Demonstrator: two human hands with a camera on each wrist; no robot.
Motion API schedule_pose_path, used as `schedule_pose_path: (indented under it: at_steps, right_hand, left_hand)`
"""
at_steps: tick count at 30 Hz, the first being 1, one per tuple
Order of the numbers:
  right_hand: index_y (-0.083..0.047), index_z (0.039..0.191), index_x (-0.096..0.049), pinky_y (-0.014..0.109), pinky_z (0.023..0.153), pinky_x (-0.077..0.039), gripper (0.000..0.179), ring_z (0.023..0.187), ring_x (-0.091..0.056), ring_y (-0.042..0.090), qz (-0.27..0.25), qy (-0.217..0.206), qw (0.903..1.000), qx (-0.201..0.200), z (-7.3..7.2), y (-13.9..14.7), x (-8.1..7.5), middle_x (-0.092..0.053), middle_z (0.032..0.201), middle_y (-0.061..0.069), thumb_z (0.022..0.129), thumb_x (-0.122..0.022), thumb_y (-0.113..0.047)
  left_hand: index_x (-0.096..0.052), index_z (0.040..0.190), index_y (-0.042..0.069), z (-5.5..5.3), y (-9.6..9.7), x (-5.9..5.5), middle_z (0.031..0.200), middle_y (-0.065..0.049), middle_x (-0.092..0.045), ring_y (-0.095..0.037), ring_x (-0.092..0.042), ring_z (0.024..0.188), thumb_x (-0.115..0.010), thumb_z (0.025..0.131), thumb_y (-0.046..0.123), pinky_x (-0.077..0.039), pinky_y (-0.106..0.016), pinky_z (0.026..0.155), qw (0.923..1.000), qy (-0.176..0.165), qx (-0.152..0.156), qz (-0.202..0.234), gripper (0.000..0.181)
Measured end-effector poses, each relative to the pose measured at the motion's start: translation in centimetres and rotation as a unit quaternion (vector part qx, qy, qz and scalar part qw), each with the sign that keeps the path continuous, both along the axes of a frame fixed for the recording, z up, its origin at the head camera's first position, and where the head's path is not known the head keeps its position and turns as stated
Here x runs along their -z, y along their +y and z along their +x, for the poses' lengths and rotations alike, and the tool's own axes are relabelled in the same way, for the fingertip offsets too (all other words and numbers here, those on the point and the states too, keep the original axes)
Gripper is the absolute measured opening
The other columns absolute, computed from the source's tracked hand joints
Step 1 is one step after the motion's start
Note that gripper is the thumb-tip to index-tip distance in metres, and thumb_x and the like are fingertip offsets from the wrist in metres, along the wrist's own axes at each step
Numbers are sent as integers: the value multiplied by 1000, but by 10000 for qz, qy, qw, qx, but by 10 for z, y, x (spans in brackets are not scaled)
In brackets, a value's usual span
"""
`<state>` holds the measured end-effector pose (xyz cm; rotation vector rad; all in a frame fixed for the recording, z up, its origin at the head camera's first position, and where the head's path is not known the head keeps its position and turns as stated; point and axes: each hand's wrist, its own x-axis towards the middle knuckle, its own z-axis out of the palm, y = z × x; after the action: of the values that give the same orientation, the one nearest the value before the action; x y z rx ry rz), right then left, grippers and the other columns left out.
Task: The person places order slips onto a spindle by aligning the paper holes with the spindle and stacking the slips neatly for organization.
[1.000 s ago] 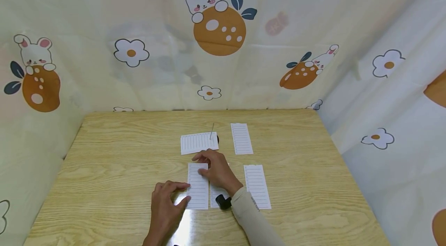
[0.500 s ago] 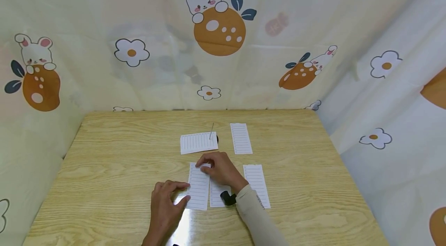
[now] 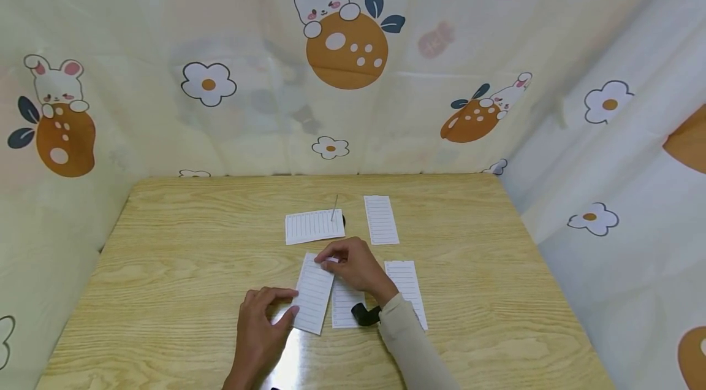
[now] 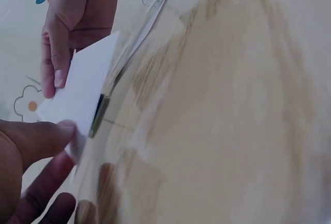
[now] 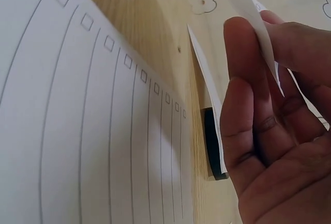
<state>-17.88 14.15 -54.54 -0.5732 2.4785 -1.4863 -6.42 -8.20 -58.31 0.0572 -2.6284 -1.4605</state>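
A white lined checklist sheet (image 3: 313,299) is tilted between my hands in the head view. My left hand (image 3: 258,328) pinches its lower left edge; in the left wrist view the left thumb (image 4: 49,137) presses on the sheet's face with fingers behind. My right hand (image 3: 357,266) holds the upper right corner between thumb and fingertips, and the right wrist view shows the paper's edge between those fingers (image 5: 239,48). A second checklist sheet (image 3: 345,305) lies partly under the right wrist, close beside the held one.
Farther back, a sideways checklist sheet (image 3: 309,228) lies with a thin metal spike (image 3: 334,208) standing at its right end and a dark round base (image 3: 344,220) peeking out. Two more sheets lie to the right, one far (image 3: 381,219) and one near (image 3: 406,292). A patterned curtain (image 3: 248,132) borders the wooden table.
My right hand has closed on the sheet's top corner and shifted slightly right. The sheet has turned clockwise, its top leaning right. The left hand has barely moved.
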Motion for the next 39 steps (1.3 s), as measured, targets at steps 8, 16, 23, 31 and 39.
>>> schedule_pose_path:
  at_steps: [8, 16, 23, 31, 39]
  right_hand:
    - [-15, 102, -84, 20, 68, -49, 14, 79, -62, 8, -503, -164, 9983, 245, 1, 1, -3, -82, 110, 5, 95, -78, -5]
    - [-7, 108, -83, 19, 71, -51, 14, 88, -70, 6, -1123, -317, 9918, 529, 2, 2, -1, -80, 119, 13, 95, -79, -7]
    - [-5, 108, -82, 20, 70, -54, 15, 83, -72, 6, -1750, -459, 9798, 857, 5, 0, -3, -79, 117, 13, 94, -80, -8]
    - [-4, 107, -81, 28, 65, -55, 16, 74, -71, 11, -2162, -428, 9678, 1214, 8, -4, -2, -81, 103, 12, 92, -82, -8]
    - [-4, 105, -81, 22, 62, -49, 18, 64, -58, 5, -2407, -469, 9596, 1381, 13, -7, -8, -80, 97, 6, 88, -85, -6]
  left_hand:
    - [-77, 106, 31, 5, 1, -7, 108, 3, -65, -17, -58, 102, -81, 95, 16, -53, -32, 96, 9916, -533, -222, 1156, 20]
    - [-79, 105, 22, 6, 1, -20, 103, -5, -64, -22, -57, 92, -80, 95, 16, -51, -28, 80, 9823, -478, -516, 1735, 11]
    - [-81, 100, 15, 0, 4, -27, 96, -3, -69, -18, -56, 91, -82, 93, 14, -46, -28, 83, 9810, 260, -741, 1774, 7]
    - [-81, 99, 13, -2, 10, -32, 95, -4, -70, -18, -58, 89, -82, 94, 13, -47, -27, 79, 9745, 517, -929, 1977, 5]
    - [-82, 97, 14, -3, 12, -35, 90, -5, -71, -13, -59, 85, -82, 92, 4, -48, -24, 71, 9696, 849, -1097, 2014, 11]
